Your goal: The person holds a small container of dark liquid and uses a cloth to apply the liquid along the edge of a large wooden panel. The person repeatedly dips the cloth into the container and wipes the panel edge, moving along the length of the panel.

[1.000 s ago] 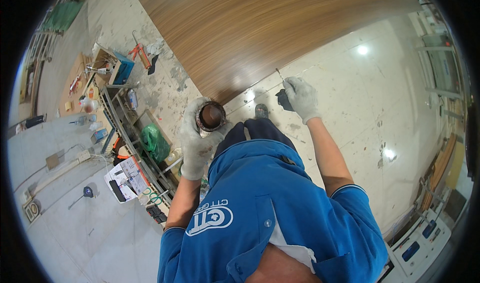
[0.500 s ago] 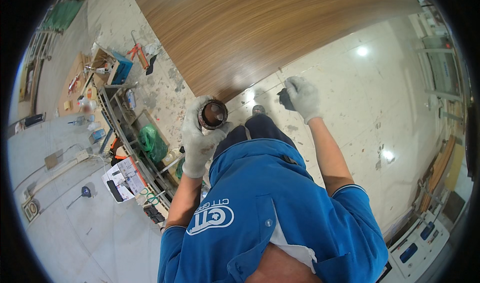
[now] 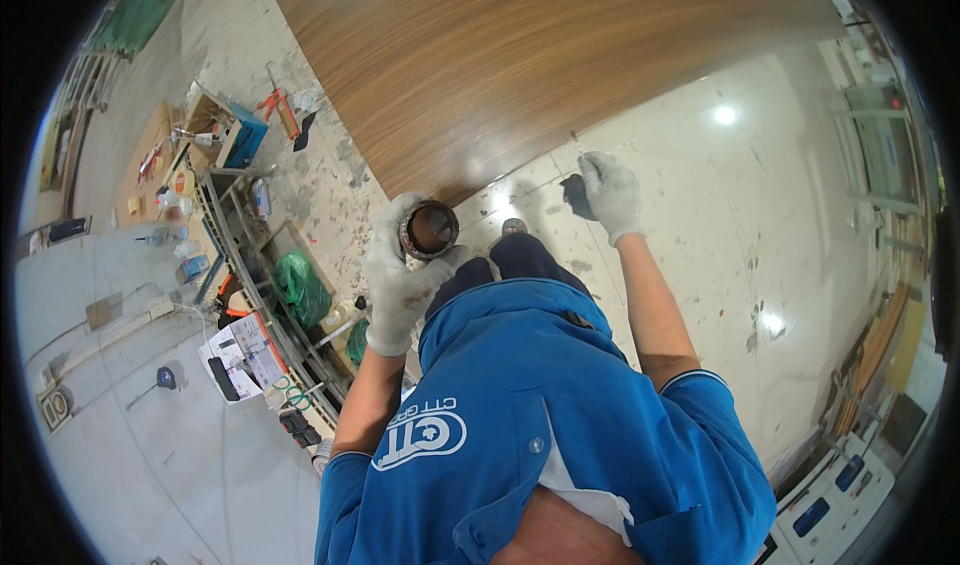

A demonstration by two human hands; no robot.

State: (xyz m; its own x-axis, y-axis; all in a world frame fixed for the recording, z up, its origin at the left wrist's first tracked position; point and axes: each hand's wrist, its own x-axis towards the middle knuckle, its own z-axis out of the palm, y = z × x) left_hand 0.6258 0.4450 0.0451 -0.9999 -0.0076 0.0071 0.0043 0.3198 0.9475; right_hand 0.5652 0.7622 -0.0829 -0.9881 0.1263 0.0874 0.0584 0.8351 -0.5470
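My left hand (image 3: 398, 280), in a pale work glove, is closed round a round open can (image 3: 431, 229). Its rim looks crusted, and it is dark brown inside. In my gloved right hand (image 3: 611, 193) I pinch a small dark pad or cloth (image 3: 577, 196); which of the two I cannot tell. That hand is held apart from the can, out to the right. Beyond both hands lies a large wood-grain panel (image 3: 520, 75), its near corner just past the can.
At my left stands a metal-framed bench (image 3: 240, 250) with a green plastic bag (image 3: 302, 290) in it and papers (image 3: 250, 355) beside it. A caulking gun (image 3: 283, 113) lies on the stained floor (image 3: 700, 215). Wooden strips (image 3: 868, 350) stand at the far right.
The can has turned slightly in my left hand and shows more of its inside. My right hand has shifted a little to the right with the dark pad.
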